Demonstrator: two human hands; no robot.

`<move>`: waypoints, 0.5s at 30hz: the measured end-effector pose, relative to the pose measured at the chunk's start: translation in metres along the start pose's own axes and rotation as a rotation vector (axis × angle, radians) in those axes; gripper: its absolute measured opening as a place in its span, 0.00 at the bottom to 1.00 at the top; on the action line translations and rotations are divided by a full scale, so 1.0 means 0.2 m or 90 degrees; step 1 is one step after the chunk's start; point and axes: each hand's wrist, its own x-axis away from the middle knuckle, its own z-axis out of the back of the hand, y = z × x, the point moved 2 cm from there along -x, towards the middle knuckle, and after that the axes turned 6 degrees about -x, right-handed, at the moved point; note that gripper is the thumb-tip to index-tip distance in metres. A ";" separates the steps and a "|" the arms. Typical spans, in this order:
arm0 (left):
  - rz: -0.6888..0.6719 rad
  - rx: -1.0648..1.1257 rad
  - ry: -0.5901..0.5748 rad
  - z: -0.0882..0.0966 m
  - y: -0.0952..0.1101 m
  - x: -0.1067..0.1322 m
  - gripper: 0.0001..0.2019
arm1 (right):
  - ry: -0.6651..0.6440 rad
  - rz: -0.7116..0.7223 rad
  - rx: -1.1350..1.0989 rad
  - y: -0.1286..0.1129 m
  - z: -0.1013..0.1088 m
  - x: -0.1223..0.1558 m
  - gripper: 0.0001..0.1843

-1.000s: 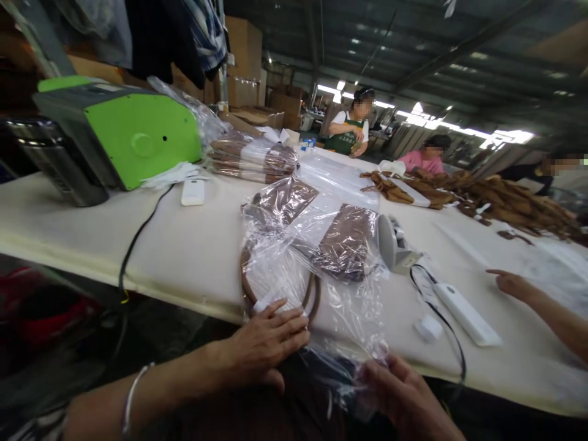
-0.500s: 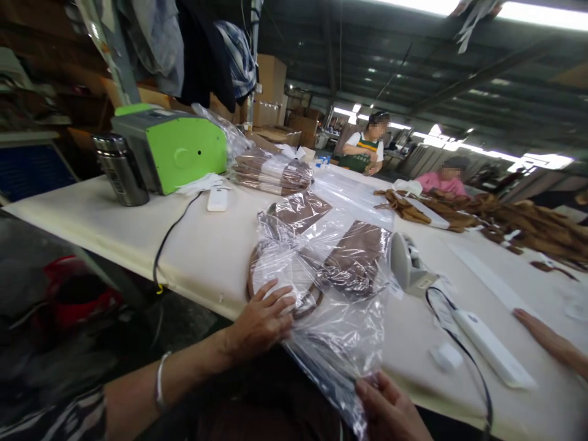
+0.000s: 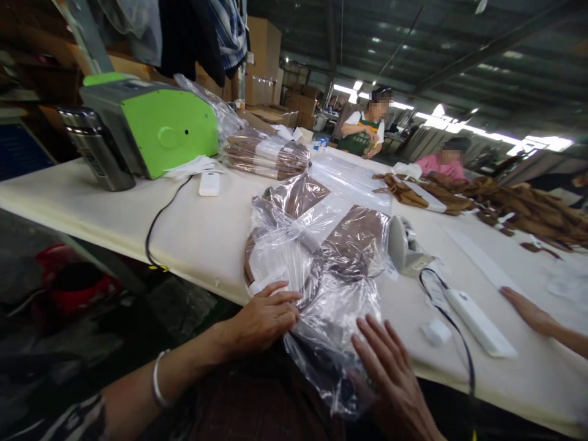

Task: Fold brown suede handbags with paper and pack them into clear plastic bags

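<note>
Head view: a brown garment [image 3: 358,233] lies inside a clear plastic bag [image 3: 337,346] near the front edge of the table [image 3: 206,239], just beside a grey dispenser [image 3: 407,254]. The bag's loose end hangs over that edge, so its weight, or a careless tug, could draw the whole bundle toward the person's lap. The film looks thin and wrinkled; pulling it sideways while the other end is pressed down might stretch or tear it, and the garment inside could bunch up. A sideways shove might also bump the dispenser.

The left hand [image 3: 264,318] rests palm down on the bag's near left corner, fingers together and slightly bent, its forearm slanting in from the lower left; its thumb is hidden, so whether it pinches any film cannot be told. The right hand [image 3: 390,373] is spread flat, fingers long and pointing away from the body, beside the loose plastic, with nothing gripped. Farther right, a co-worker's hand [image 3: 528,312] lies on the table.
</note>
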 end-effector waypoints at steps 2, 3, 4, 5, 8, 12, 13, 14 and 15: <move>-0.001 -0.047 -0.029 -0.01 -0.03 0.00 0.11 | -0.055 0.066 -0.060 -0.04 -0.05 -0.08 0.31; 0.001 -0.071 -0.026 0.00 -0.06 0.00 0.10 | -0.068 0.089 -0.103 -0.05 -0.07 -0.12 0.28; 0.004 -0.090 -0.007 0.01 -0.08 0.01 0.10 | -0.067 0.105 -0.148 -0.07 -0.07 -0.16 0.24; 0.011 -0.103 0.018 0.02 -0.10 0.02 0.08 | -0.055 0.113 -0.185 -0.08 -0.07 -0.20 0.21; 0.043 -0.113 0.070 0.07 -0.17 0.08 0.04 | 0.006 0.104 -0.242 -0.12 -0.07 -0.31 0.15; 0.067 -0.166 0.031 0.12 -0.17 0.15 0.07 | 0.056 0.069 -0.273 -0.15 -0.08 -0.45 0.12; 0.068 -0.187 0.025 0.12 -0.15 0.15 0.07 | 0.070 0.061 -0.270 -0.16 -0.09 -0.49 0.12; 0.065 -0.201 0.021 0.12 -0.13 0.15 0.07 | 0.093 0.054 -0.261 -0.16 -0.10 -0.52 0.12; 0.056 -0.206 0.018 0.13 -0.11 0.15 0.07 | 0.117 0.044 -0.245 -0.15 -0.10 -0.56 0.11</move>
